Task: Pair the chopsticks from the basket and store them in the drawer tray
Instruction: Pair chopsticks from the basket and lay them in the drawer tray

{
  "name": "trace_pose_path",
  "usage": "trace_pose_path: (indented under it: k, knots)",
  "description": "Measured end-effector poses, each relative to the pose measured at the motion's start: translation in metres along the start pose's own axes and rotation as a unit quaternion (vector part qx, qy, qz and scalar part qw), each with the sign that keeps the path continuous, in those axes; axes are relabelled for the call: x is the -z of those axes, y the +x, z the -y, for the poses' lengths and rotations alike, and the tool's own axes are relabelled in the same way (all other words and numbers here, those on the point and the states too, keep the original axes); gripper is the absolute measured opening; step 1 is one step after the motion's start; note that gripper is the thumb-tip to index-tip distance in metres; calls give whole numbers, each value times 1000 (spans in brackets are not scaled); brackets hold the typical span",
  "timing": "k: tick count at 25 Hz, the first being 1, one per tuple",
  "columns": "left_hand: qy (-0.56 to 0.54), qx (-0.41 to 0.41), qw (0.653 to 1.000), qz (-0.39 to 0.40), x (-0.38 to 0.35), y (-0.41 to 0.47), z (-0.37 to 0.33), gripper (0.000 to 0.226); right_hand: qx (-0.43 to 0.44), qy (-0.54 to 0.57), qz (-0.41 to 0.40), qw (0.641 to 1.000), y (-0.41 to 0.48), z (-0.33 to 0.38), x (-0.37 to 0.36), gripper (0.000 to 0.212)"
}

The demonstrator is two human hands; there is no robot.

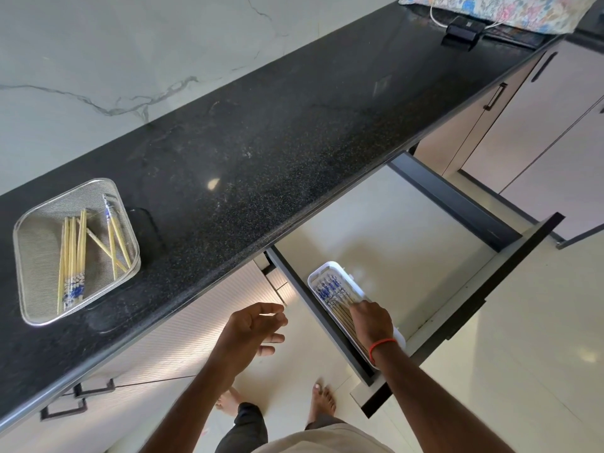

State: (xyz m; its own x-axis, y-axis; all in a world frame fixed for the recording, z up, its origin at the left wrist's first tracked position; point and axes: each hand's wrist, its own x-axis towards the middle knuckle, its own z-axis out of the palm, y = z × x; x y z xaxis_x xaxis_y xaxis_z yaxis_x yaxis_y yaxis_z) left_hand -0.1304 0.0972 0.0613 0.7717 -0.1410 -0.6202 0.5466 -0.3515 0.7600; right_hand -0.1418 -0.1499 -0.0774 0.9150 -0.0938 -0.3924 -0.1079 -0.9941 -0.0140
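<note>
A wire mesh basket [36, 256] stands on the black countertop at the left, with several bamboo chopsticks [73, 253] with blue-patterned ends lying loose in it. Below the counter a drawer [408, 223] is pulled out. A white tray [340, 273] sits at its left front, holding several chopsticks [331, 294] side by side. My right hand [371, 320] reaches into the tray, its fingers pinched on the chopsticks there. My left hand [253, 331] hovers in front of the counter edge, fingers apart, holding nothing.
The black granite countertop [261, 158] runs diagonally across the view. A black device with a white cable [461, 32] and a floral cloth [500, 9] lie at its far right end. Cabinet doors with black handles [493, 96] stand beyond the drawer. My bare feet show on the pale floor.
</note>
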Motion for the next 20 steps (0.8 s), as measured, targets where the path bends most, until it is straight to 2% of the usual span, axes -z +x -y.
trace_pose_path:
  k: [15,20]
  knots:
    - [16,13,1000,11,4,-7,6,15,29,22,15,999,-2,-7,-4,27]
    - [14,10,1000,14,4,-9,5,16,2,28,7,1000,0,-12,-7,25]
